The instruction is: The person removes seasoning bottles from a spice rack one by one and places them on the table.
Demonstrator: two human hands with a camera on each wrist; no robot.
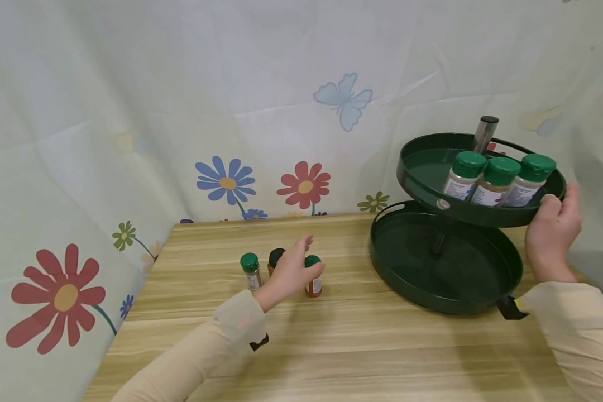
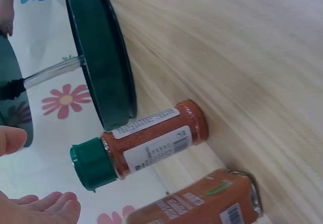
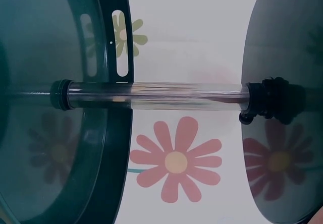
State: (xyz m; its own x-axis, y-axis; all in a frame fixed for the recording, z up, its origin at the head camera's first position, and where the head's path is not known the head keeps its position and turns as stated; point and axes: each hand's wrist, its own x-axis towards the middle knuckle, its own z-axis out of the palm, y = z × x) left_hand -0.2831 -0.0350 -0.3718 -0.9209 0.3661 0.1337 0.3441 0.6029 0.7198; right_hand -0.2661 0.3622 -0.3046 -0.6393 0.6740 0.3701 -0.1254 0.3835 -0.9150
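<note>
Upper tray (image 1: pixel 474 214) is gripped at the rim by the right hand (image 1: pixel 554 229), three green-capped jars (image 1: pixel 496 181) sat on it. Left hand (image 1: pixel 290 272) is spread by the red jar (image 2: pixel 156 142) on the table (image 1: pixel 382 352); it's partly covered in the head view, but a gap gets shown from the left wrist.

1. We count five green-capped jars (image 1: pixel 314 286): three on the upper tray (image 1: pixel 422 191), two on the wooden tabletop (image 1: pixel 372 346).
2. We see one black-capped container (image 1: pixel 277 257), bringing our containers to six.
3. We find two round green trays, that upper one and one lower tray (image 1: pixel 432 271).
4. We note one upright post (image 1: pixel 484 135).
5. We make out two hands, one left hand (image 1: pixel 290 273) and one right hand (image 1: pixel 555 229).
6. We count two pale sleeves (image 1: pixel 191 352).
</note>
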